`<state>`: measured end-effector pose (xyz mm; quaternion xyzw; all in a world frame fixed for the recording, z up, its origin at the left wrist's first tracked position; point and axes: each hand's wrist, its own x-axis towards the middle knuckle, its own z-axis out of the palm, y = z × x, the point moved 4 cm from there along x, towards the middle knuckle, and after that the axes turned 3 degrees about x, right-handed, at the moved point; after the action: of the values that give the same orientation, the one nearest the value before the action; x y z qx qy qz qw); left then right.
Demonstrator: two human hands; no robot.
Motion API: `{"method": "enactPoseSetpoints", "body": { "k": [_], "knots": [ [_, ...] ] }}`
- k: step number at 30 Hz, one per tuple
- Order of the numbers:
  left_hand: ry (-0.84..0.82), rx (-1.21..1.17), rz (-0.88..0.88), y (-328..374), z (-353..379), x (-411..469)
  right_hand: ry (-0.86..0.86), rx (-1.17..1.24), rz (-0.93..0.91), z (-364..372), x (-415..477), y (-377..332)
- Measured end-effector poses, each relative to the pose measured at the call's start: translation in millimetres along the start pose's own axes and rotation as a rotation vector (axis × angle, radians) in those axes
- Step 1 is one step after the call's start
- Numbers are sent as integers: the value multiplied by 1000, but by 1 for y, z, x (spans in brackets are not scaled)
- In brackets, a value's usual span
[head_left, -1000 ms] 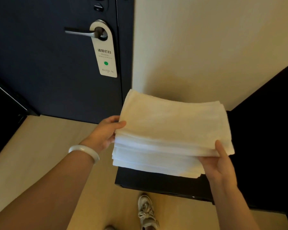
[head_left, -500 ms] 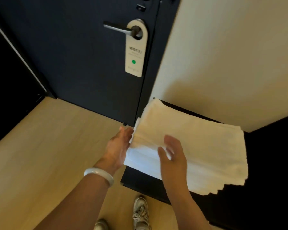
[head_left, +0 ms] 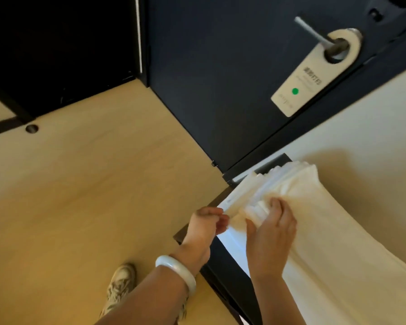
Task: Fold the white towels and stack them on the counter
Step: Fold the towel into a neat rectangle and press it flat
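A stack of folded white towels (head_left: 333, 231) lies on the dark counter (head_left: 223, 273) against the cream wall, with its near corner reaching past the counter's edge. My right hand (head_left: 270, 238) has its fingers curled into the layers at the stack's left end, lifting the upper folds. My left hand (head_left: 205, 225), with a white bangle on its wrist, pinches the edge of a lower layer at the stack's near-left corner.
A dark door (head_left: 220, 78) stands behind, with a metal handle (head_left: 312, 34) and a white hanger sign (head_left: 314, 71) with a green dot. Light wood floor (head_left: 92, 195) spreads to the left. My shoe (head_left: 122, 287) is below. A dark cabinet (head_left: 56, 48) fills the upper left.
The view has swung left and tilted. The stack now lies on the counter. My right hand went from lying on top to digging into the left-end layers; my left hand now pinches a lower edge.
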<state>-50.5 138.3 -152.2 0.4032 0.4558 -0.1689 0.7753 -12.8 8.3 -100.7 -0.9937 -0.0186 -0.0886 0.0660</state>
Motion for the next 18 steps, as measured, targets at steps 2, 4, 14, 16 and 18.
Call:
{"method": "enactPoseSetpoints", "body": {
  "k": [2, 4, 14, 16, 18],
  "knots": [
    [-54, -78, -30, -3, 6, -5, 13, -8, -7, -4, 2, -1],
    [-125, -138, -45, -6, 12, -9, 5, -2, -18, -9, 3, 0],
    [-347, -266, -105, 4, 27, -9, -38, 80, -140, -22, -17, -4],
    [-351, -135, -79, 10, 29, -5, -64, 229, -71, -18, -26, -2],
    [-353, 10, -31, 18, 31, 0, 32, 502, 83, -36, -35, -1]
  ]
}}
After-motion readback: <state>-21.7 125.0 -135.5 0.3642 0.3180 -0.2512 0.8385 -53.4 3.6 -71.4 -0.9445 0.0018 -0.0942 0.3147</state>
